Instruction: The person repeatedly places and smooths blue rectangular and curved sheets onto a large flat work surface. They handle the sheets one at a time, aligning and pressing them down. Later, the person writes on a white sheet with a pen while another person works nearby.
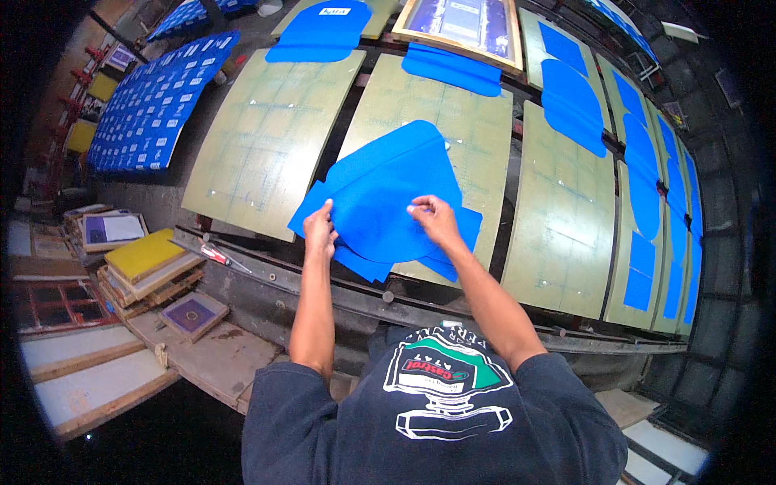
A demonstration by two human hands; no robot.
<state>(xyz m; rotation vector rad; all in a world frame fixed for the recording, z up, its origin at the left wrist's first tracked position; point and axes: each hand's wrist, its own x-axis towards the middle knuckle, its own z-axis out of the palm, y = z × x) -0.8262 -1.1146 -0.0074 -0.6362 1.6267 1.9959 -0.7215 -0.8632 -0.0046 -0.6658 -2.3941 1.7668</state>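
Note:
Several cut pieces of blue fabric (394, 194) lie overlapping, some with curved and some with straight edges, above a pale green printing board (485, 145). At their left edge, my left hand (320, 230) grips the fabric, thumb on top and the other fingers partly hidden. My right hand (433, 219) is over the right part of the pieces, its thumb and forefinger close together; whether it pinches a fabric layer cannot be told. Farther up the same board, another blue piece (451, 70) sticks out from under a wooden-framed printing screen (458, 30).
More boards carry blue pieces (573, 109) at the right; one bare-topped board (273, 139) stands left. A screwdriver (221, 256) lies on the table's metal rail. Stacked wooden frames (148, 257) and a small screen (194, 315) sit lower left. Blue sheets with white prints (160, 109) lie beyond.

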